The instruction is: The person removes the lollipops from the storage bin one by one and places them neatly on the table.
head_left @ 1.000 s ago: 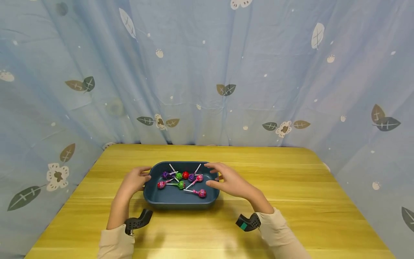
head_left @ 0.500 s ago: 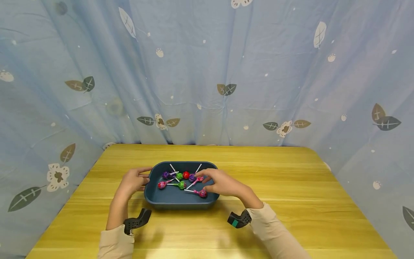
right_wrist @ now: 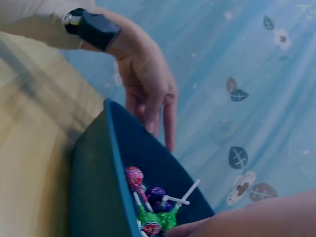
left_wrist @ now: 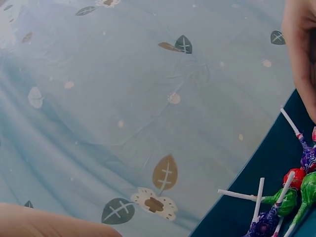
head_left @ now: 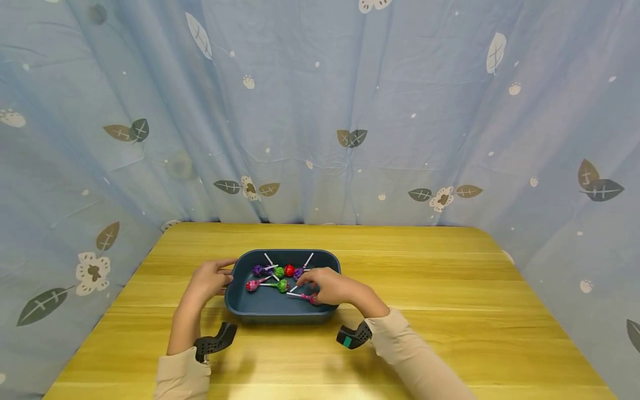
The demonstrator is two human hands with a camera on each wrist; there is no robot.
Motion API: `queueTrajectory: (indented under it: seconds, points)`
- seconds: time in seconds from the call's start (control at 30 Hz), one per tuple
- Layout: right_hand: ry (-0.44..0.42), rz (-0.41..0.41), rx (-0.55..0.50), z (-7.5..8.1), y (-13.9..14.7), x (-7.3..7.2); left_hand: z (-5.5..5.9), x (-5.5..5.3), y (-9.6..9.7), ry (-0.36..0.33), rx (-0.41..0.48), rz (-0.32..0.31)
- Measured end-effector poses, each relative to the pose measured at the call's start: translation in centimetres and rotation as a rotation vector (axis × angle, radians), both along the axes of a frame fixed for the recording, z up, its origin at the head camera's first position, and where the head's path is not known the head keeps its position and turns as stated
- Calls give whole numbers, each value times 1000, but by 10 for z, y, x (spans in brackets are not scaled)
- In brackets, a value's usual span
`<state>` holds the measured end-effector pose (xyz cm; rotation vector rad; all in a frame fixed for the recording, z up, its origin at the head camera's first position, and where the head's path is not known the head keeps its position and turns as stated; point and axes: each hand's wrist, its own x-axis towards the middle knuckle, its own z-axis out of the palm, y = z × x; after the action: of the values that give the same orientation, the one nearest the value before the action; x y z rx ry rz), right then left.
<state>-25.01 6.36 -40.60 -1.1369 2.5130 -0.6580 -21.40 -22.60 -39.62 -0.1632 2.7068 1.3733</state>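
Several wrapped lollipops lie in a dark blue tray (head_left: 280, 319), among them a green one (head_left: 283, 285), a red one (head_left: 289, 270) and a pink one (head_left: 252, 285). My right hand (head_left: 327, 286) reaches down into the tray's right half, fingers bent over a pink lollipop that they largely hide; I cannot tell whether they pinch it. A second pink lollipop (head_left: 306, 297) shows partly under the thumb. At the tray's left end my left hand (head_left: 204, 281) hangs with relaxed fingers right at the rim; in the right wrist view this left hand (right_wrist: 148, 81) has its fingertips along the wall.
The tray stands on a yellow wood-grain table (head_left: 425, 289). Behind the table hangs a blue curtain (head_left: 300, 111) with leaf prints. A black wrist device (head_left: 215, 343) sits on the left wrist, another black device (head_left: 355, 335) on the right.
My right hand has moved left and down from the tray's right rim into the tray, over the pink lollipops. My left hand has stayed at the left end.
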Motion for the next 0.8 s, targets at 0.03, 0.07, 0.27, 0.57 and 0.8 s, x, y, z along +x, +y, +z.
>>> queueTrajectory:
  seconds: [0.03, 0.07, 0.27, 0.57, 0.8]
  points:
    - [13, 3, 9, -1, -2, 0, 0, 0, 0, 4, -13, -5]
    - [26, 5, 19, -2, -3, 0, 0, 0, 0, 8, -26, -10]
    - [88, -7, 69, -7, -10, 3, 0, -1, 1, 22, -63, -18]
    - [138, -22, 85, -11, -12, 4, 2, -4, 2, 36, -111, -17]
    - [113, -18, 33, -13, -9, 4, 1, -2, 1, 27, -108, -30]
